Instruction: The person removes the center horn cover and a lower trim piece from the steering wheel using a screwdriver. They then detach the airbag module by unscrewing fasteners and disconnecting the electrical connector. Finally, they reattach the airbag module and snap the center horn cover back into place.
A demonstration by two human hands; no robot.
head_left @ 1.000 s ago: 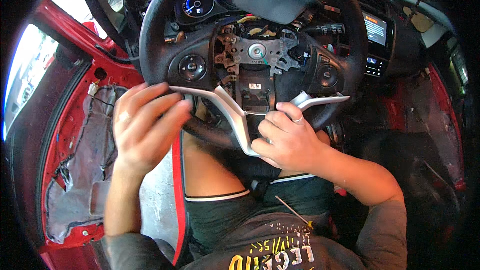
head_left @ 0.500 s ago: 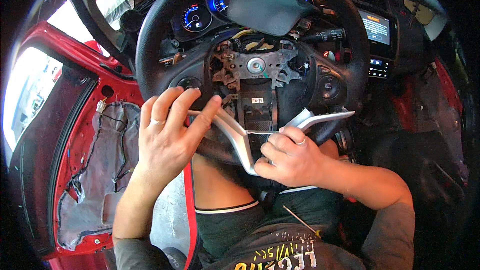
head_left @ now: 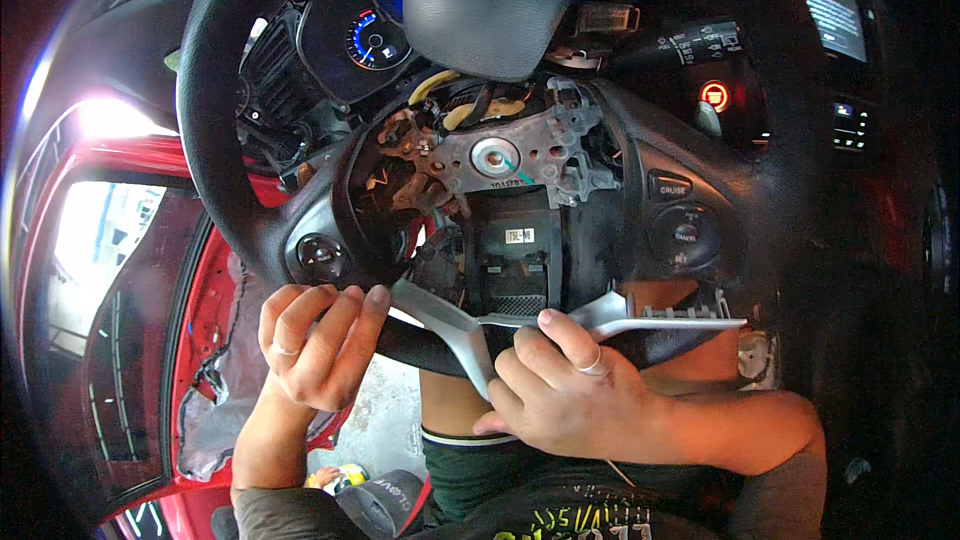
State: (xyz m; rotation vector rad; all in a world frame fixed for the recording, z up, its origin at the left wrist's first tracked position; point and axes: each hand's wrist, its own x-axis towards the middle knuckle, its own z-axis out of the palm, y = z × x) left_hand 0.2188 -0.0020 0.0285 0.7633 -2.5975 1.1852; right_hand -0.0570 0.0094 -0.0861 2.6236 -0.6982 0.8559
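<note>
A silver Y-shaped trim piece [head_left: 450, 335] lies across the lower part of the black steering wheel [head_left: 210, 120], below its exposed centre plate [head_left: 550, 140]. My right hand [head_left: 550, 390] is closed around the middle of the trim, thumb underneath; the trim's right arm sticks out past my knuckles, clips showing. My left hand [head_left: 318, 345] is curled closed at the trim's left end, fingertips pinching there and hiding that end. Button pods [head_left: 683, 232] sit on both spokes, just above the trim.
A dark padded piece [head_left: 470, 10] rests over the instrument cluster. A lit screen [head_left: 830, 15] is at upper right. An open red door [head_left: 205, 340] is at left. My legs are below the wheel, with a thin rod [head_left: 615, 470] on my lap. A dark cap [head_left: 390, 505] shows low left.
My view has moved closer to the wheel, which looks larger. My left hand's fingers, spread over the left spoke earlier, have curled down onto the trim's end. My right hand still grips it.
</note>
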